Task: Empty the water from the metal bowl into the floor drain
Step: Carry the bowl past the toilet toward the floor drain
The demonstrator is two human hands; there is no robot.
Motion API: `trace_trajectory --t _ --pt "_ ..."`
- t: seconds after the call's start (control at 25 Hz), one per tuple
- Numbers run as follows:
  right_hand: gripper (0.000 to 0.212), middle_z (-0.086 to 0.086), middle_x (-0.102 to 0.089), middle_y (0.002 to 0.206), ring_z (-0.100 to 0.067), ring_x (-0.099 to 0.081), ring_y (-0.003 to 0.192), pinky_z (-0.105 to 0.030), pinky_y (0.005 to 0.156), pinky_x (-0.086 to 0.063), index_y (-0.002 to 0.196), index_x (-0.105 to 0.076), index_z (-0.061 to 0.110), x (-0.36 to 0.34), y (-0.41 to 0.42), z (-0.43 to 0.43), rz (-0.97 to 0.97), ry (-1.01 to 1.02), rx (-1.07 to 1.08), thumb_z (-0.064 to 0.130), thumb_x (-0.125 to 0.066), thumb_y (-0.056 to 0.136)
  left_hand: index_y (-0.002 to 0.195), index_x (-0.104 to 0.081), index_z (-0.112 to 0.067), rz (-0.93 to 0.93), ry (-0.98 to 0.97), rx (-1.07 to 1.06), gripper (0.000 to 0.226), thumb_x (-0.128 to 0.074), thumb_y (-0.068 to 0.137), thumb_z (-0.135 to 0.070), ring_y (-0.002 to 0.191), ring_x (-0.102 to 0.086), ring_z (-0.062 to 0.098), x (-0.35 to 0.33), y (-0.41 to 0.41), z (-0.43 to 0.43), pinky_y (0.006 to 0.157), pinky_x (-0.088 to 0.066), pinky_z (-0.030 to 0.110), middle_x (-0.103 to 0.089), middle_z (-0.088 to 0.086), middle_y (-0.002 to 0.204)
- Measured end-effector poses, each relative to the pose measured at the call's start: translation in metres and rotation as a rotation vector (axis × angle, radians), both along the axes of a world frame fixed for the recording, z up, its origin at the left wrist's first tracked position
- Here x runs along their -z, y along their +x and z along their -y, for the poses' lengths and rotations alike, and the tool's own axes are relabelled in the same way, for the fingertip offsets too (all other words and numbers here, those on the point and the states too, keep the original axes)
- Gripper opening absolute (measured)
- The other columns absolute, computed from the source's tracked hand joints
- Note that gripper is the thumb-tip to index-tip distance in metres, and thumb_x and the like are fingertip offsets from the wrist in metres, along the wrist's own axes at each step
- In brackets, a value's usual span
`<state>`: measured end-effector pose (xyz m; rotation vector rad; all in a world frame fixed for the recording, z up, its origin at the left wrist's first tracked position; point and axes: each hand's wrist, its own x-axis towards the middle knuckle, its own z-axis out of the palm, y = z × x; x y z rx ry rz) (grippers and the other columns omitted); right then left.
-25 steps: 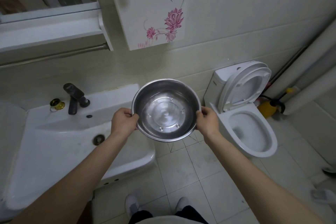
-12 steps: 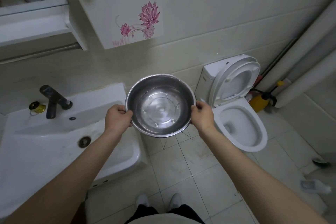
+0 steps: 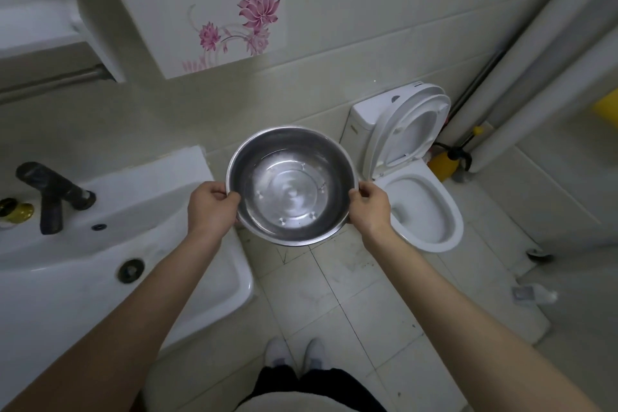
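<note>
I see both arms stretched out ahead of me, elbows nearly straight, converging on the metal bowl (image 3: 290,186). My left hand (image 3: 211,211) is closed on the bowl's left rim, thumb lying over the lip and the fingers curled beneath it, knuckles turned up toward the camera. My right hand (image 3: 369,211) mirrors it on the right rim, thumb on top, fingers wrapped under the edge. Both wrists sit about level with each other, so the bowl is carried roughly level, its mouth facing up at me, with a shallow pool of water shimmering over the flat bottom.

The bowl hangs in the air between the white sink (image 3: 110,264) on my left and the open toilet (image 3: 421,211) on my right, above the tiled floor (image 3: 337,304). Its left edge sits just past the sink's outer corner. I cannot make out a floor drain under it. Down at the bottom I see my two white-shod feet (image 3: 296,353) planted side by side on the tiles.
</note>
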<state>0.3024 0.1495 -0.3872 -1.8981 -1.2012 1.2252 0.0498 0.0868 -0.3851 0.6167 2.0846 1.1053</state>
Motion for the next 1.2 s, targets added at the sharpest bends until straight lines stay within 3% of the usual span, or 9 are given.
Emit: trace_trajectory --t 0.12,0.36,0.6,0.8,0.96,1.08,1.2 --pt "0.023 -0.013 -0.074 0.092 -0.035 -0.072 0.091 -0.056 0.087 -0.059 0.089 -0.068 0.019 0.008 -0.005 0.003 0.004 -0.009 0.03 0.015 -0.049 0.103 0.078 -0.062 -0.015 0.017 0.002 0.03 0.008 -0.059 0.07 -0.013 0.076 -0.072 0.04 0.008 -0.006 -0.002 0.076 -0.061 0.055 -0.07 0.018 0.077" --pt "0.022 -0.009 -0.074 0.093 -0.031 -0.072 0.09 -0.054 0.087 -0.06 0.102 -0.071 0.012 0.023 -0.009 0.0 0.015 -0.022 0.043 0.017 -0.05 0.102 0.077 -0.061 -0.014 0.015 -0.014 0.025 0.008 -0.059 0.069 -0.015 0.076 -0.071 0.042 0.018 -0.008 -0.008 0.075 -0.061 0.056 -0.07 0.022 0.082" --pt "0.024 -0.007 -0.073 0.1 -0.029 -0.071 0.095 -0.052 0.09 -0.06 0.114 -0.07 0.012 0.041 0.003 -0.023 -0.02 -0.057 0.025 0.019 -0.049 0.103 0.075 -0.058 -0.018 -0.015 -0.051 0.005 0.006 -0.058 0.075 -0.011 0.076 -0.071 0.041 0.028 0.008 -0.023 0.074 -0.061 0.057 -0.065 0.009 0.073" --pt "0.018 0.001 -0.071 0.088 -0.02 -0.068 0.085 -0.042 0.082 -0.059 0.1 -0.068 0.017 0.067 0.024 -0.048 -0.029 -0.028 0.009 0.018 -0.05 0.101 0.086 -0.061 -0.007 -0.073 -0.081 -0.062 0.008 -0.056 0.079 -0.007 0.076 -0.069 0.045 0.053 0.036 -0.046 0.068 -0.06 0.059 -0.067 0.018 0.081" --pt "0.019 0.001 -0.071 0.088 -0.014 -0.067 0.084 -0.033 0.076 -0.053 0.101 -0.069 0.02 0.086 0.034 -0.067 -0.035 -0.025 -0.028 0.019 -0.05 0.101 0.099 -0.065 -0.005 -0.035 -0.121 -0.172 0.016 -0.059 0.085 -0.005 0.074 -0.069 0.035 0.078 0.053 -0.064 0.057 -0.059 0.041 -0.069 0.018 0.09" --pt "0.021 -0.001 -0.071 0.088 -0.015 -0.066 0.084 -0.031 0.076 -0.052 0.099 -0.071 0.021 0.103 0.041 -0.082 -0.011 -0.019 -0.049 0.018 -0.05 0.099 0.107 -0.066 -0.003 0.011 -0.136 -0.246 0.022 -0.06 0.086 -0.005 0.087 -0.069 0.035 0.106 0.061 -0.075 0.068 -0.06 0.042 -0.071 0.018 0.098" --pt "0.027 0.008 -0.071 0.085 -0.011 -0.067 0.084 -0.024 0.069 -0.047 0.082 -0.064 0.036 0.128 0.046 -0.095 -0.008 -0.012 -0.038 0.02 -0.05 0.1 0.108 -0.068 -0.002 0.009 -0.118 -0.281 0.024 -0.061 0.086 -0.007 0.088 -0.069 0.032 0.135 0.069 -0.089 0.084 -0.059 0.048 -0.072 0.017 0.1"
